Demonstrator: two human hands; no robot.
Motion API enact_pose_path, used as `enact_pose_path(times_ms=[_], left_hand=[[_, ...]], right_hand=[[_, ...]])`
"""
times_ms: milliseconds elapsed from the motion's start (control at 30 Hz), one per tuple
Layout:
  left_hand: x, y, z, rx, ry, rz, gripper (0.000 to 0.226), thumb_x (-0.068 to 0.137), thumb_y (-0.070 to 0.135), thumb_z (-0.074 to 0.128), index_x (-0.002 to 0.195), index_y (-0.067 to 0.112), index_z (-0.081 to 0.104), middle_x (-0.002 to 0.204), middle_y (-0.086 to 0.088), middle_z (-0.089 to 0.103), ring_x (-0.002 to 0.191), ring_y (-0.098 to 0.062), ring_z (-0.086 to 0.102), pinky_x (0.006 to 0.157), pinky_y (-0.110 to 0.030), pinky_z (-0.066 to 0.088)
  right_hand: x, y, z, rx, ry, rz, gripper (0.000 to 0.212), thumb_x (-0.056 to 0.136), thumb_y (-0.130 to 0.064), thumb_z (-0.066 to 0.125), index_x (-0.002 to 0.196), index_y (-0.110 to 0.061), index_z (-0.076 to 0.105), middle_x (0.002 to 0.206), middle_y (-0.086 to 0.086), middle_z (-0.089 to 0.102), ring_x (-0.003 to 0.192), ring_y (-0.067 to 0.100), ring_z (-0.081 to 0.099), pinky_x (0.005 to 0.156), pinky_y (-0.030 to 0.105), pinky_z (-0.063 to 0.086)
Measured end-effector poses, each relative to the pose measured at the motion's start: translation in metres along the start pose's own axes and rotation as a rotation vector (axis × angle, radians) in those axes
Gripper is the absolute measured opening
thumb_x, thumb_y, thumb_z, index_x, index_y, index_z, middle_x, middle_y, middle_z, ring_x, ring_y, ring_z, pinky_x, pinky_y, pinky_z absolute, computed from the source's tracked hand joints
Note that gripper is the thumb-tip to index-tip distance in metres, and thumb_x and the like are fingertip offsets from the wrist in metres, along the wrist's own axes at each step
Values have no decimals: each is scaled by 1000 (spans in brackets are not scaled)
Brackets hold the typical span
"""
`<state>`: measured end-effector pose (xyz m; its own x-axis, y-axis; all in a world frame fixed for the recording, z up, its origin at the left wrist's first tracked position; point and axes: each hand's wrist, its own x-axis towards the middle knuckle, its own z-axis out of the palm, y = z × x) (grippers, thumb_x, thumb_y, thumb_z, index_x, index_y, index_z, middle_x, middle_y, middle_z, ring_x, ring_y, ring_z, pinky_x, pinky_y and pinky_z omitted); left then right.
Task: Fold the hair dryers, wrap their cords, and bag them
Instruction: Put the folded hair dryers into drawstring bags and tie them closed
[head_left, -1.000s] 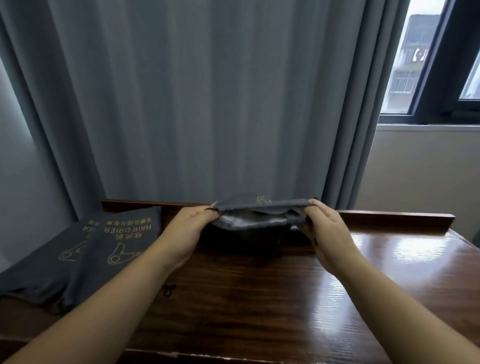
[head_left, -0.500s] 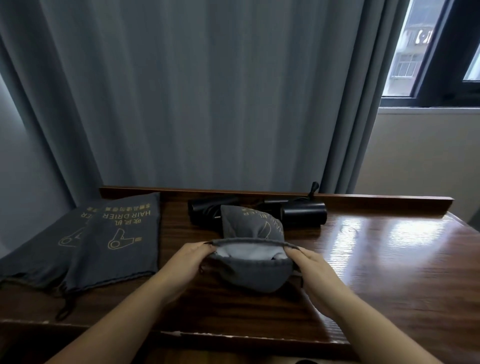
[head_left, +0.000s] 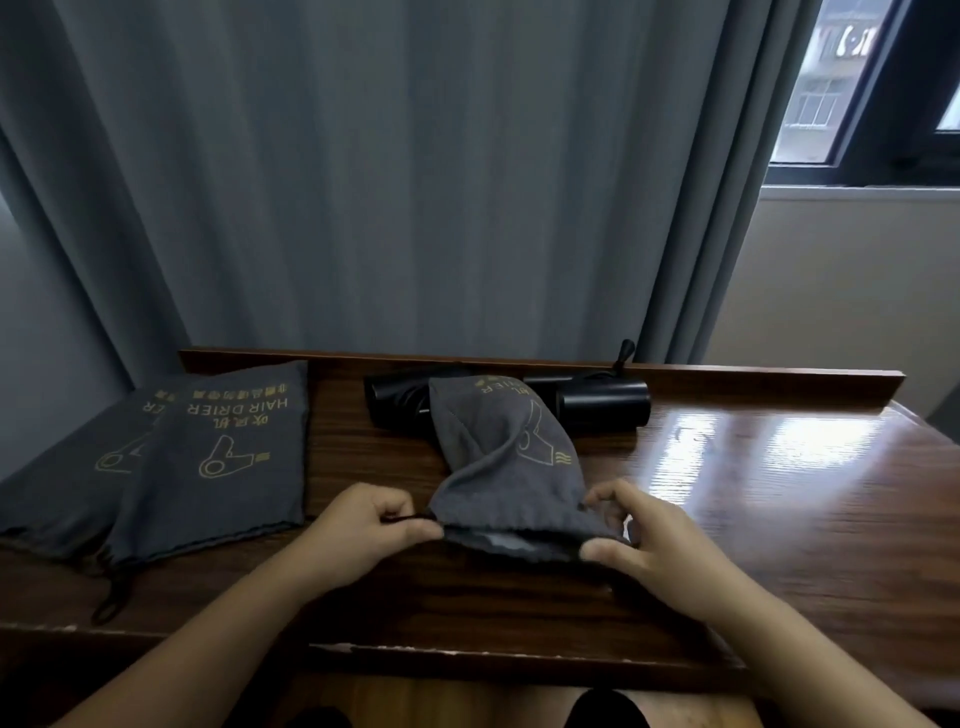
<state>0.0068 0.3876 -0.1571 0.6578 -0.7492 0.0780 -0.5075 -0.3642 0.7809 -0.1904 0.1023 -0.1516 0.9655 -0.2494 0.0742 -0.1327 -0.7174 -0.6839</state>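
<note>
The left hand (head_left: 363, 525) pinches the drawstring and mouth edge of a grey hair-drier bag (head_left: 506, 467); the right hand (head_left: 636, 535) pinches the opposite rim. The bag lies mid-bench (head_left: 753, 493), its far end over two black hair dryers (head_left: 602, 408). Two flat bags (head_left: 218, 457) lie left.

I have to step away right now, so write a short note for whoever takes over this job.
Left hand pinches the drawstring side of the grey bag; right hand pinches the other side of its mouth.
The bag lies on the wooden table, mouth facing you.
Black hair dryers lie behind it, unbagged.
Two more bags lie flat at left.
Left: bag the dryers.
</note>
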Motion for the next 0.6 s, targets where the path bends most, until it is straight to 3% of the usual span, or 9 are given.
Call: enact_pose_path(times_ms=[33,100,200,333,400,467,533,600], left_hand=[[-1,-3,-2,-13,34,3,63,61,85,65,53,25,48,53,10,42,54,-1,41,54,-21,33],[-2,-9,-6,-43,75,-4,62,70,79,63,50,23,47,51,8,41,51,-3,41,54,-23,34],[-4,-18,-9,72,114,-59,57,79,60,60,49,14,47,48,8,42,48,-4,43,54,-27,37],[-7,-24,-11,343,113,-91,62,79,76,45,50,21,51,54,10,52,59,-4,54,61,-22,41],[-9,-19,-7,517,86,38,64,85,84,24,64,35,58,72,19,58,80,0,54,86,-25,40],[-10,-7,4,562,78,145,61,92,76,19,104,40,67,105,25,60,111,2,49,112,-30,24],[-13,13,15,464,84,158,48,99,55,34,142,36,48,127,22,53,130,8,32,118,-18,4],[-17,35,27,323,-11,69,60,100,43,47,155,40,22,134,21,48,136,4,28,117,-17,12]], right_hand=[[-1,3,-4,-96,-25,-9,56,65,-77,68,107,-42,57,87,-20,60,76,-2,56,66,17,44],[-4,13,-9,-184,-65,10,54,64,-80,58,94,-35,58,79,-26,58,70,-1,53,61,19,40],[-8,35,-16,-273,-55,-5,63,78,-83,40,70,-22,53,66,-11,57,65,7,55,58,22,39],[-15,47,-21,-374,-24,-49,64,87,-86,19,64,-36,51,72,-12,53,78,4,54,68,21,41],[-16,41,-19,-436,-29,-92,60,87,-86,24,74,-38,57,80,-18,52,90,1,48,78,23,42],[-18,28,-15,-425,-25,-95,62,77,-91,39,107,-41,59,97,-26,51,102,-2,45,89,23,40],[-22,10,-10,-235,-13,-49,85,68,-83,63,141,-49,35,114,-29,50,112,-4,45,95,18,38],[-24,-4,0,-113,-15,-25,101,72,-66,77,148,-55,12,119,-29,52,110,-8,51,89,11,39]])
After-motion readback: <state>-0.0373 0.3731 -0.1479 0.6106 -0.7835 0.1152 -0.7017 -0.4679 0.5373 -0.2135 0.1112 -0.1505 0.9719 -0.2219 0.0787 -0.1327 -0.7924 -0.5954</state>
